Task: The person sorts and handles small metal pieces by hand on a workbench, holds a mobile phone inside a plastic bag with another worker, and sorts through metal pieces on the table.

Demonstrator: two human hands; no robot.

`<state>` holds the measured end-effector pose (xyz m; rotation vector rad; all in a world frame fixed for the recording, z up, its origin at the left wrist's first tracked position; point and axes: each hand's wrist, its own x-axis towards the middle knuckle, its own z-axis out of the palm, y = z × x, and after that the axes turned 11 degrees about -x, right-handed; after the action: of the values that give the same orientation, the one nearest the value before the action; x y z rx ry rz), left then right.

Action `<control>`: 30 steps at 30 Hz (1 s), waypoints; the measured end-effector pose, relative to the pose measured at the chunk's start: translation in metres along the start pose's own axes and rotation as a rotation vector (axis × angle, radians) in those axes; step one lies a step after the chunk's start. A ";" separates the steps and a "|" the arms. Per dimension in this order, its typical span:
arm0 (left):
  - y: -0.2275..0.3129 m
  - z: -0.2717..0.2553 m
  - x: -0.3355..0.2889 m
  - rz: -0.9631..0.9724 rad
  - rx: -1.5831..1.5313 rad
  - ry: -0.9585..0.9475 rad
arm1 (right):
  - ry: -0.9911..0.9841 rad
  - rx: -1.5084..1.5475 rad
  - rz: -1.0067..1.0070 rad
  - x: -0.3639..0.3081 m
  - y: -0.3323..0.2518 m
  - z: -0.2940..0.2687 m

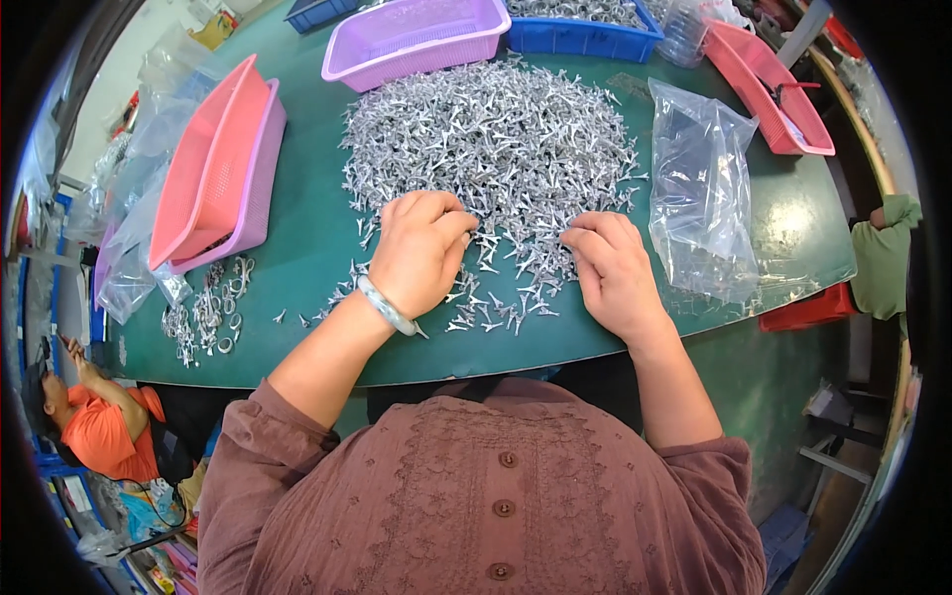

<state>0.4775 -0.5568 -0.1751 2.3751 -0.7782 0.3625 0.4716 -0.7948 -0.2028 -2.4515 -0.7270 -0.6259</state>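
A wide heap of small silvery tower-shaped metal pieces (486,129) covers the middle of the green table (307,188). At the heap's near left edge is my left hand (421,253), fingers curled in and thumb side toward the pieces. It wears a pale bangle (385,303) at the wrist. My right hand (617,273) is at the near right edge, its thumb and fingertips drawn together beside the pieces. What either hand's fingertips hold, if anything, is too small to make out. Loose pieces (506,309) lie scattered between the hands.
Pink (203,169) and purple (263,188) baskets stand at left, near metal key rings (208,307). Behind the heap are a purple basket (416,45) and a blue bin (585,38). At right lie a clear plastic bag (702,193) and a pink basket (769,89). Two other people are nearby.
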 end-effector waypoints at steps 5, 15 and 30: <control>0.001 0.009 0.010 -0.019 -0.007 0.009 | 0.014 0.005 0.002 0.000 -0.001 -0.001; -0.004 0.016 0.015 -0.015 -0.028 -0.008 | 0.032 0.028 0.005 -0.004 0.003 -0.001; 0.014 0.008 0.007 0.003 -0.106 -0.029 | 0.043 0.021 -0.006 -0.004 0.004 -0.001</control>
<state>0.4750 -0.5733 -0.1717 2.2847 -0.7944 0.2817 0.4711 -0.8001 -0.2053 -2.4102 -0.7207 -0.6676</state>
